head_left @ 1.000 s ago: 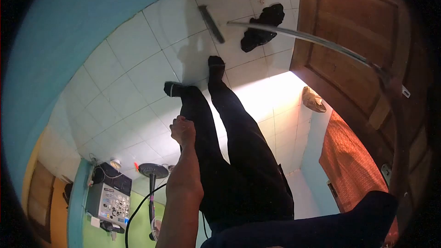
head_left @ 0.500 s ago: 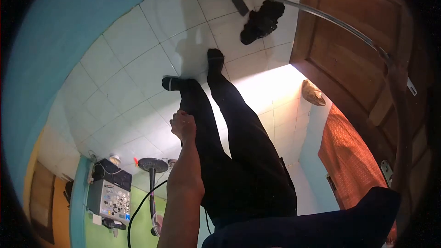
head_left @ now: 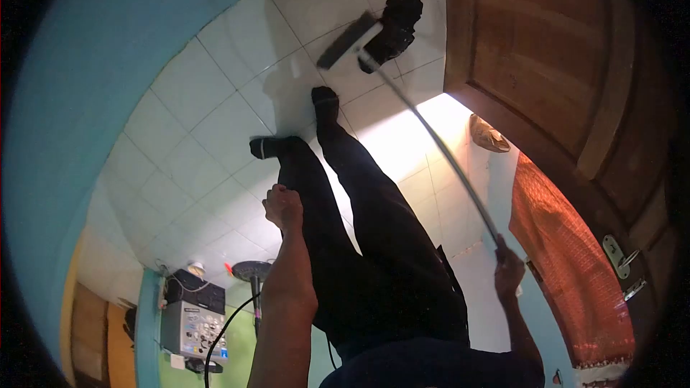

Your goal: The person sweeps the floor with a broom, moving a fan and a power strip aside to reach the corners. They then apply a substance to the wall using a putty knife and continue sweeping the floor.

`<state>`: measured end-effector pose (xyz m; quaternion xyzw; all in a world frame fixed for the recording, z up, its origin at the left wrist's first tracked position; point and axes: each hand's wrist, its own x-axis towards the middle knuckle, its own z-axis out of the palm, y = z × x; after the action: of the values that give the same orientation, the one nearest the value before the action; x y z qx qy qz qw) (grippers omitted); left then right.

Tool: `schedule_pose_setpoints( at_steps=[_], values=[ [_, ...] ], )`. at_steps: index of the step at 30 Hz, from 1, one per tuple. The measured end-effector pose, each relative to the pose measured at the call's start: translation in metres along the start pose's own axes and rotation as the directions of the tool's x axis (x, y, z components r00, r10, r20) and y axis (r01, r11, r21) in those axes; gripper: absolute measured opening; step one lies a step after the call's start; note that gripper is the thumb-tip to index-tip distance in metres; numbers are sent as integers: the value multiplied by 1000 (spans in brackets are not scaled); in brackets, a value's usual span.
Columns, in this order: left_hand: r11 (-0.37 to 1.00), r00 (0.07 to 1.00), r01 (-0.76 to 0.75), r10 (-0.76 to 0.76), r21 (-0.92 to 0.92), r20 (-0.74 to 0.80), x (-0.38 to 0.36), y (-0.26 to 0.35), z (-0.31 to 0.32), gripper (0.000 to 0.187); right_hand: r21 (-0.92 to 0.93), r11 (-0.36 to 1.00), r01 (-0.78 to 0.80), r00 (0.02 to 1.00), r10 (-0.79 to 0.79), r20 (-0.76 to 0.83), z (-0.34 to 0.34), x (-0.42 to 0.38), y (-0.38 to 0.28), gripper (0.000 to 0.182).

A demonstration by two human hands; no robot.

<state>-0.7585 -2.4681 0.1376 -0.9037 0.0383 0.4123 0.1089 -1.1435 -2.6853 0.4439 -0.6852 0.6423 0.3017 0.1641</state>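
Observation:
My right hand [head_left: 509, 270] is wrapped round the grey handle of a broom [head_left: 440, 142], near its upper end. The long handle slants down to a dark-bristled head, slightly blurred, on the white tiled floor [head_left: 215, 111]. Beside that head lies a crumpled black cloth [head_left: 404, 18], with the lower end of the handle crossing close to its edge. My left hand [head_left: 283, 207] is closed in a fist in front of my left leg, and nothing shows in it. My feet, in dark socks, stand on the tiles below the broom head.
A brown wooden door [head_left: 539, 50] stands at the right, with an orange curtain [head_left: 564, 266] nearby. A brown bag [head_left: 489, 134] sits by the wall. At lower left are a sticker-covered box [head_left: 198, 330], a fan [head_left: 251, 271] and a black cable [head_left: 224, 330]. A blue wall [head_left: 93, 65] runs along the left.
My right hand has swung from beside the door down and inward with the broom. The broom head has moved from beyond the cloth toward my feet. My left hand stays closed.

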Motion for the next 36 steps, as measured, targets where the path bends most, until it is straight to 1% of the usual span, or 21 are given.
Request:
schedule_pose_setpoints(
  at_steps=[1, 3, 4, 6, 7, 9, 10, 12, 16, 19, 20, 23, 24, 25, 27, 28, 29, 30, 32, 35, 36],
  values=[
    [1000, 1000, -8, 8, 9, -10, 3, 3, 1, 23, 226, 974, 33, 999, -27, -30, 23, -11, 16, 31],
    [1000, 1000, 0, 0, 28, 1, 4, 2, 5, 22, 493, 870, 19, 997, 21, -74, 35, -15, -18, 27],
    [999, 1000, 14, -14, 37, -7, 0, 4, 3, 22, 500, 866, 20, 998, 11, -60, 36, -15, -22, 27],
    [996, 1000, -24, 24, 86, -3, -1, 7, 0, 20, 179, 961, 209, 978, -206, -38, 31, -7, -30, 31],
    [996, 1000, 7, -7, 88, -2, -2, 6, 0, 20, 177, 958, 227, 974, -228, -16, 23, -1, -38, 31],
    [996, 998, -51, 54, 73, -40, -2, 3, 3, 19, 5, 957, 291, 952, -290, 99, 10, 11, -55, 37],
    [998, 999, -21, 24, 67, -39, 0, 1, 7, 19, 44, 947, 318, 945, -320, 63, 9, 15, -59, 41],
    [998, 996, -44, 47, 38, -80, -1, -7, 10, 18, 54, 925, 377, 922, -380, 71, 10, 19, -63, 42],
    [999, 995, 2, -7, -47, -95, -8, -16, 8, 17, 88, 882, 464, 880, -470, 72, 8, 24, -88, 41],
    [986, 990, 84, -98, -143, -99, -16, -36, 11, 18, -4, 829, 560, 825, -557, 94, 4, 25, -95, 39],
    [978, 985, 127, -145, -168, -99, -19, -45, 12, 18, 34, 808, 588, 805, -589, 70, 2, 25, -104, 36],
    [930, 977, 194, -211, -312, -23, -30, -72, 16, 22, -71, 738, 671, 740, -659, 134, -14, 24, -124, 35],
    [916, 972, 220, -236, -336, -7, -32, -80, 19, 23, -47, 740, 671, 740, -663, 114, -19, 19, -144, 35],
    [893, 959, 266, -283, -363, 6, -31, -85, 21, 23, -64, 704, 707, 705, -696, 138, -20, 24, -158, 35],
    [866, 954, 288, -296, -409, 45, -37, -97, 25, 23, -123, 647, 752, 658, -747, 97, -26, 27, -173, 34],
    [824, 947, 305, -317, -478, 56, -41, -104, 25, 24, -130, 626, 769, 638, -763, 102, -27, 34, -175, 34],
    [790, 928, 353, -363, -502, 82, -45, -112, 30, 24, -280, 454, 846, 500, -858, 119, -27, 52, -157, 33],
    [748, 919, 373, -381, -549, 105, -47, -120, 34, 23, -294, 402, 867, 457, -876, 152, -32, 53, -168, 33],
    [662, 896, 401, -429, -633, 118, -49, -124, 39, 22, -368, 304, 879, 401, -888, 225, -50, 59, -202, 33],
    [568, 850, 490, -478, -661, 219, -59, -140, 63, 22, -464, 171, 869, 341, -887, 312, -55, 53, -243, 31],
    [512, 828, 506, -514, -694, 225, -64, -145, 68, 22, -491, 127, 862, 323, -884, 338, -54, 49, -259, 31]
  ],
)
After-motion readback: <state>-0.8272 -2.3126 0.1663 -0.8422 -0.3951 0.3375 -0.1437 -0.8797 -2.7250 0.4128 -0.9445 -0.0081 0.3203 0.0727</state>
